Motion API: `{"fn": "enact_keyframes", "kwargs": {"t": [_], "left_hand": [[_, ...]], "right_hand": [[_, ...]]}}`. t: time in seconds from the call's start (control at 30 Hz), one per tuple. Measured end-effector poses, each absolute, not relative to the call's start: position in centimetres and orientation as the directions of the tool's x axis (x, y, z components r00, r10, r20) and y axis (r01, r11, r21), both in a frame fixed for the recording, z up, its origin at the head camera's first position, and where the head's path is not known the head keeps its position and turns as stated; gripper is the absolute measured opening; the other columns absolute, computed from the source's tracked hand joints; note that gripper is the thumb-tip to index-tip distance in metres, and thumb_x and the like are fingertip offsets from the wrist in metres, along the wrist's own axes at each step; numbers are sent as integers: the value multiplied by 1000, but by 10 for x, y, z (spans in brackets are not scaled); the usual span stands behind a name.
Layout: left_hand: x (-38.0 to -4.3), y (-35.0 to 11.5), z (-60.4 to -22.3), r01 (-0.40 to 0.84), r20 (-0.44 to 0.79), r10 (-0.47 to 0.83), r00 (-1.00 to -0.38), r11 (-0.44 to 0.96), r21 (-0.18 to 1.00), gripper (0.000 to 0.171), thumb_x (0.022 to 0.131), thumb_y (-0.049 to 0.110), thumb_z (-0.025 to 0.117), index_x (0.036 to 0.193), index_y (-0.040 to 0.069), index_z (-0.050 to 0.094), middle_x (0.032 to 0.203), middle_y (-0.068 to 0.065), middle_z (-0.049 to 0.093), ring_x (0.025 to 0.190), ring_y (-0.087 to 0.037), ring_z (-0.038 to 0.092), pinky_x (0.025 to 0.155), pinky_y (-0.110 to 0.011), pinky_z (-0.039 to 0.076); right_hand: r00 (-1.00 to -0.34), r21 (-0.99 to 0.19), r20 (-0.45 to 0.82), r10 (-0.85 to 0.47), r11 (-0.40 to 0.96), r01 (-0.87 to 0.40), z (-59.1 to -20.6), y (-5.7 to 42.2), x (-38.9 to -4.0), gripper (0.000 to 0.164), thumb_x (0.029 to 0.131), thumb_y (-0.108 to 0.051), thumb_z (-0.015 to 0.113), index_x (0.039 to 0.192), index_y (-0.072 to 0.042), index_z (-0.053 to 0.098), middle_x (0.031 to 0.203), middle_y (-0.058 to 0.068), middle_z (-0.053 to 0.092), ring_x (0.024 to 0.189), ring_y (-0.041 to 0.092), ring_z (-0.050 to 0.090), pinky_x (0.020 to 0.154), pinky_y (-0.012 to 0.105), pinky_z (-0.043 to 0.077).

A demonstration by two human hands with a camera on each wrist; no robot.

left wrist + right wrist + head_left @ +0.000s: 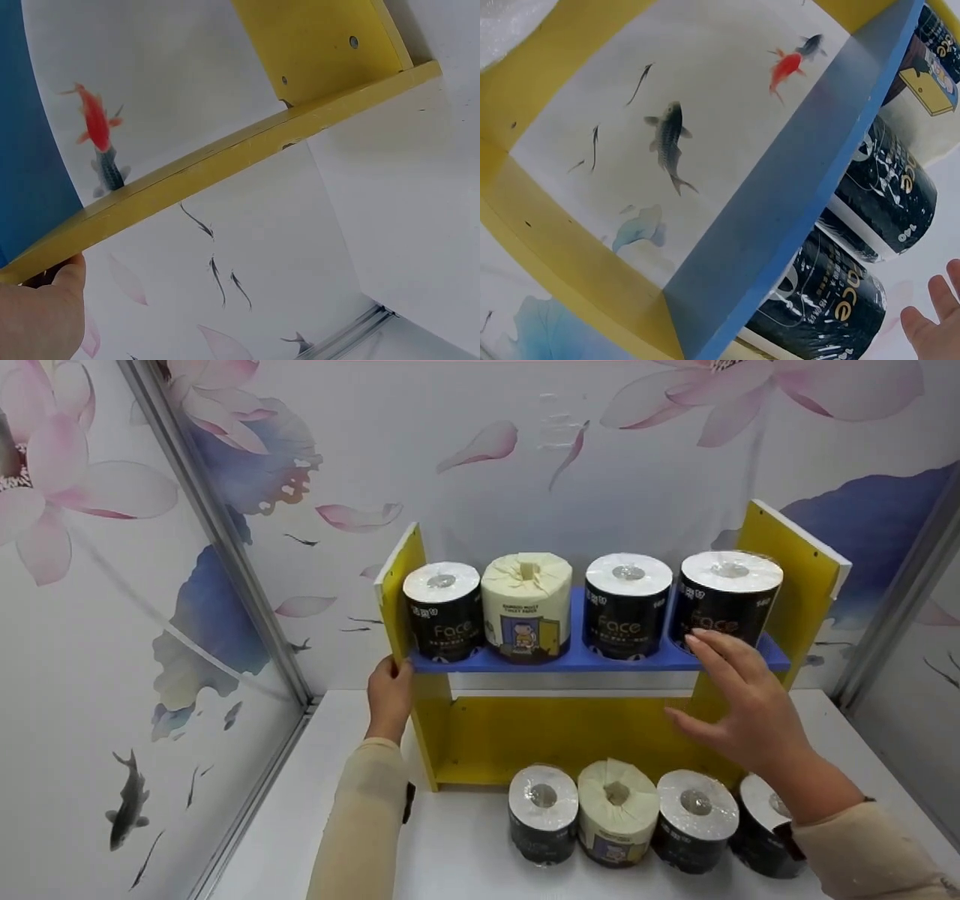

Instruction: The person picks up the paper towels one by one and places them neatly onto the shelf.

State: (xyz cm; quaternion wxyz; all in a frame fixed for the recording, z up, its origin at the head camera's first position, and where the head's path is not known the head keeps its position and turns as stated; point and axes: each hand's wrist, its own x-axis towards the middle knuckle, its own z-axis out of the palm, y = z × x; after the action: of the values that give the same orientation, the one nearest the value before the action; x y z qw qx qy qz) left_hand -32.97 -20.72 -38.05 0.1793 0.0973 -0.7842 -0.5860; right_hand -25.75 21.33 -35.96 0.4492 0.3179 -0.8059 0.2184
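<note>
My left hand grips the left side panel of a small yellow shelf rack, just below its blue board. In the left wrist view, the thumb lies against the panel's edge. On the blue board, from left to right, stand a black-wrapped toilet roll, a cream paper-wrapped roll, a second black-wrapped roll and a third black-wrapped roll. My right hand, fingers spread and holding nothing, is in front of the right end of the board, its fingertips overlapping the rightmost roll in the head view.
On the white table before the rack stand a black-wrapped roll, a cream roll and two more black-wrapped rolls, the rightmost partly behind the right forearm. Flower-printed walls enclose the back and sides.
</note>
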Motion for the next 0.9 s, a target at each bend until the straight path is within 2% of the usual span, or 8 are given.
{"fn": "enact_keyframes", "kwargs": {"t": [0.17, 0.2, 0.3, 0.37, 0.43, 0.57, 0.9], "left_hand": [[-330, -207, -381, 74, 186, -369, -911, 297, 952, 34, 99, 21, 48, 122, -2, 58, 101, -16, 56, 90, -25, 48, 79, -37, 39], [-330, -207, -382, 76, 187, -368, -911, 296, 952, 34, 99, 20, 48, 123, -2, 58, 103, -16, 57, 91, -26, 48, 80, -37, 39], [-330, -208, -383, 68, 174, -368, -913, 285, 956, 36, 100, 21, 47, 127, -1, 56, 108, -16, 58, 95, -25, 49, 83, -38, 40], [-330, -207, -383, 64, 175, -370, -912, 292, 954, 36, 100, 21, 47, 127, -2, 56, 106, -16, 58, 94, -26, 49, 82, -38, 40], [-330, -207, -383, 63, 178, -376, -909, 300, 952, 36, 100, 21, 48, 125, -2, 57, 103, -16, 57, 91, -25, 49, 80, -37, 40], [-330, -206, -382, 61, 183, -380, -907, 312, 948, 36, 100, 21, 47, 125, -2, 57, 101, -16, 57, 90, -26, 49, 78, -37, 40], [-330, -206, -382, 64, 190, -380, -905, 319, 946, 35, 100, 21, 47, 124, -2, 58, 98, -15, 57, 86, -24, 48, 75, -36, 39]], "right_hand": [[-419, -97, 853, -312, 693, -714, -372, 208, -254, 84, 85, -65, 53, 139, 0, 49, 136, 20, 50, 120, 38, 46, 105, 8, 21], [-434, -112, 846, -311, 692, -713, -374, 207, -253, 83, 85, -63, 56, 140, -1, 48, 136, 20, 50, 120, 39, 47, 104, 7, 21], [-491, -160, 817, -301, 700, -696, -381, 203, -249, 83, 78, -45, 76, 142, -2, 46, 136, 20, 50, 120, 38, 48, 102, 5, 22], [-528, -182, 796, -295, 716, -674, -386, 200, -247, 87, 69, -31, 85, 142, -3, 46, 136, 19, 50, 120, 37, 49, 100, 11, 32], [-555, -194, 780, -291, 730, -655, -390, 197, -246, 93, 61, -19, 89, 142, -4, 46, 136, 18, 51, 120, 36, 49, 96, 23, 42], [-572, -195, 767, -291, 744, -639, -400, 191, -245, 94, 60, -18, 89, 142, -5, 46, 136, 18, 51, 121, 35, 50, 84, 44, 48], [-585, -220, 756, -294, 727, -650, -421, 181, -247, 92, 60, -19, 90, 140, -2, 48, 132, 21, 52, 116, 36, 53, 80, 46, 52]]}}
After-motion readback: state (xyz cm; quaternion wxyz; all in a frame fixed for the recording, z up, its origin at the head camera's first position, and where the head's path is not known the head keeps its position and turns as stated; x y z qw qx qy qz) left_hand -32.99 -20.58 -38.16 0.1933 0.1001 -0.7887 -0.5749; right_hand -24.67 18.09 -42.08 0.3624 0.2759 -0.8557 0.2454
